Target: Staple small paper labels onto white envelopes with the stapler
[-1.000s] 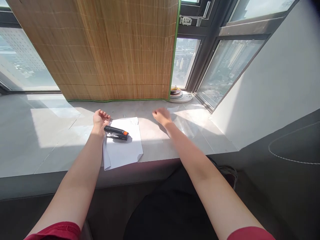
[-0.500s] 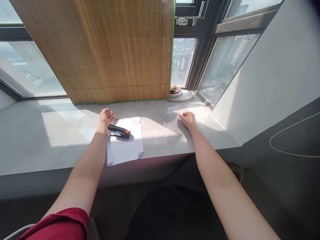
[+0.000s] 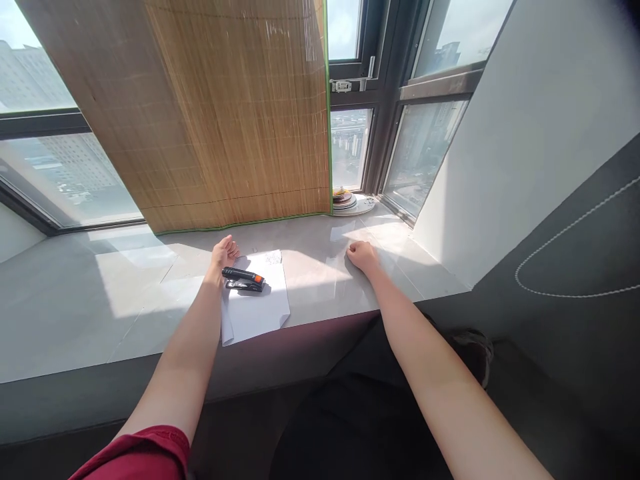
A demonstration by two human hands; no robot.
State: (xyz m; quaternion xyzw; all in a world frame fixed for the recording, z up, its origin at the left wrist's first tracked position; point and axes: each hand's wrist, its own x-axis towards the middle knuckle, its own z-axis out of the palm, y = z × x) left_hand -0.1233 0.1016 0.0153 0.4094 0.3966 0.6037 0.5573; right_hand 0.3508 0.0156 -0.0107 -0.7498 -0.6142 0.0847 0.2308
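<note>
My left hand [image 3: 225, 252] rests on its side on the pale sill, fingers curled in and nothing visible in them. Just right of that wrist, a black stapler [image 3: 243, 279] with an orange patch lies on white paper sheets [image 3: 256, 312]. The paper has some writing near its top right edge and a bent lower right corner. Further right, my right hand [image 3: 363, 256] sits on the sill as a closed fist, apart from the paper, with nothing showing in it.
A bamboo blind [image 3: 240, 120] with green edging hangs over the window behind the sill [image 3: 320, 280]. Stacked plates [image 3: 353, 203] stand in the back right corner. A white bead chain [image 3: 520, 273] hangs at the right. The sill's front edge runs below the paper.
The view has tilted up a little and shifted, so everything sits lower in the picture. Both hands, the stapler and the paper keep about the same places on the sill.
</note>
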